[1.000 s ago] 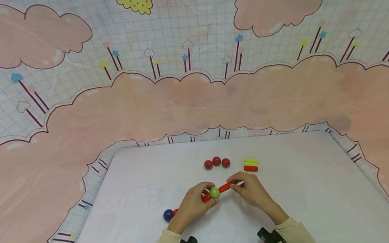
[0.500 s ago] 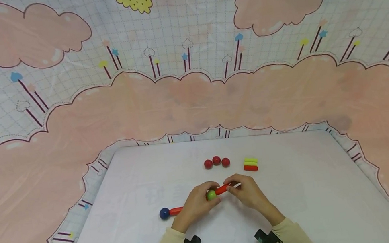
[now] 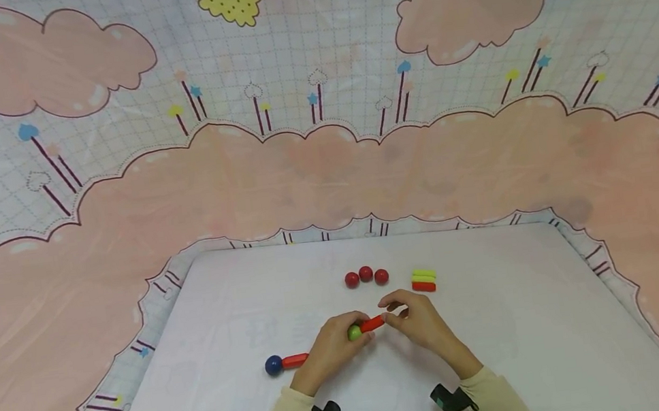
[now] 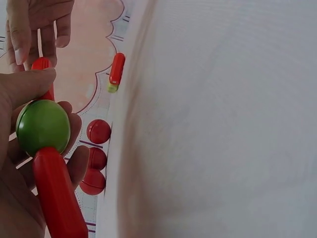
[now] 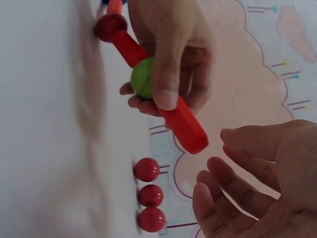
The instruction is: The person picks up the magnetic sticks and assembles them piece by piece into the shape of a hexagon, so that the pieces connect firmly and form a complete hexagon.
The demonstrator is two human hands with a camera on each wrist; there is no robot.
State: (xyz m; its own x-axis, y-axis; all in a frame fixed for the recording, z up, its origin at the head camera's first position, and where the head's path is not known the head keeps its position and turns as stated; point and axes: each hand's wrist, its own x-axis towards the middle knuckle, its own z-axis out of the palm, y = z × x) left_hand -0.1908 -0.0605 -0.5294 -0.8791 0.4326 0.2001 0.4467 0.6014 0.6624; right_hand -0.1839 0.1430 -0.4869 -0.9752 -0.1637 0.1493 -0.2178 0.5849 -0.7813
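Observation:
My left hand [image 3: 335, 343] holds a chain of toy rods and balls around its green ball [image 4: 43, 127], the thumb lying on the red rod [image 5: 184, 130] beyond it. That rod juts out toward my right hand [image 3: 422, 321]. In the right wrist view, my right hand's fingers are loosely bent around nothing, just apart from the rod's free end. On the other side of the green ball, another red rod [image 4: 58, 196] leads to a red ball [image 5: 111, 28]. The chain's far end, a blue ball [image 3: 274, 365] with a red rod [image 3: 295, 361], shows left of my left wrist.
Beyond the hands, three loose red balls [image 3: 365, 274] sit close together on the white tabletop [image 3: 504, 321]. To their right lie two yellow-green rods [image 3: 424, 275] and a red rod [image 3: 424, 286], side by side. A patterned cloth [image 3: 326, 178] hangs behind the table.
My right hand has let go of the red rod, which it gripped earlier. My left thumb and fingers now reach over the green ball onto that rod. The blue end has shifted left.

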